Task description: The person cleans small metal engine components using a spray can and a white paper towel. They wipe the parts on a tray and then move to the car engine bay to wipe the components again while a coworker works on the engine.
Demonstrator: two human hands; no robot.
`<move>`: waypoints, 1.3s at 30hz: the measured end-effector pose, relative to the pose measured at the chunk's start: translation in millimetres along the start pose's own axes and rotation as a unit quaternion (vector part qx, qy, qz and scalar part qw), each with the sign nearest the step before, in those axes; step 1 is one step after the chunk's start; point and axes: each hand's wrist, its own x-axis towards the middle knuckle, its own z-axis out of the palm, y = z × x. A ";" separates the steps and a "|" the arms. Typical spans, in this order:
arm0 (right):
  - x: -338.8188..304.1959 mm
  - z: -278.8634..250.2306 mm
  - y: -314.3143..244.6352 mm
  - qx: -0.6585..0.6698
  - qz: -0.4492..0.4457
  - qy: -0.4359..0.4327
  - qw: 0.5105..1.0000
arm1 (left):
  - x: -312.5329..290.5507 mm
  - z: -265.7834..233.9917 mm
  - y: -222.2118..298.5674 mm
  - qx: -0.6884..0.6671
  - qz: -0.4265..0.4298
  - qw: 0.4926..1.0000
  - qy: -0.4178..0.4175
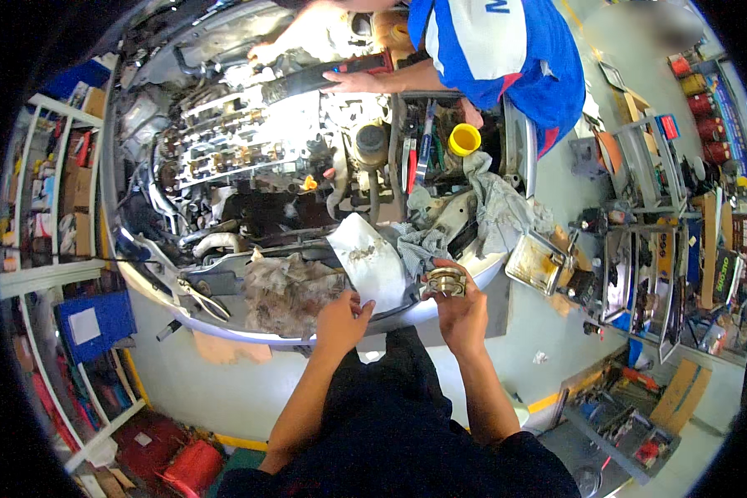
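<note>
My right hand (463, 315) is closed around a round, shiny metal part (446, 281) with ridged bands, held up over the car's front edge. My left hand (343, 322) has its fingers curled in, beside the lower edge of a white sheet (368, 259) with dark smudges. Whatever those fingers may hold is hidden. Left of the sheet lies a crumpled, dirty brown cloth (289, 292). Beyond is the opened engine (249, 133), its row of metal parts exposed under a bright light. A grey checked rag (427, 245) rests to the right of the sheet.
A co-worker in a blue and white shirt (506, 50) reaches across the engine with a light bar (328, 76). A yellow cup (465, 139) stands near several hand tools. Shelves (58, 278) line the left, a stained tray (535, 261) and metal carts (631, 266) the right.
</note>
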 end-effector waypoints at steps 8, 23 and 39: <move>-13.9 18.0 -48.8 0.098 0.025 -0.131 0.986 | -88.5 -80.3 117.9 -0.206 0.169 0.957 0.112; -105.2 86.4 -72.4 0.035 -0.146 -0.188 0.971 | -124.5 -112.4 154.2 -0.398 0.297 0.866 0.058; -143.8 158.5 -46.5 -0.023 -0.197 -0.191 0.961 | -143.8 -175.9 113.8 -0.425 0.322 0.845 0.045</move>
